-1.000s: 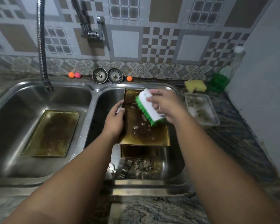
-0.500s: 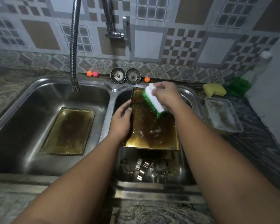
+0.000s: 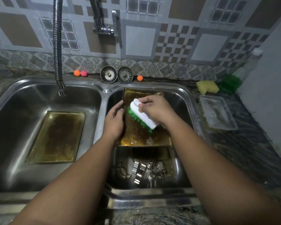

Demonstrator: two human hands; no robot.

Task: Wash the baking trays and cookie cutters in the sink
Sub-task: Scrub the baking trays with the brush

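Double steel sink (image 3: 102,88) set in a dark stone worktop (image 3: 243,143). Left basin: one greasy baking tray (image 3: 57,137) lying flat on the bottom, under the hose tap (image 3: 58,46). Right basin: second baking tray (image 3: 144,137) tilted up against the far wall, brown and wet. Left hand (image 3: 114,121) grips its left edge. Right hand (image 3: 154,109) clenched around a white scrub brush (image 3: 142,115), green bristles down on the tray. Cookie cutters (image 3: 144,170) heaped on the basin floor at the near edge. Yellow sponge (image 3: 207,86) at the worktop's far right corner.
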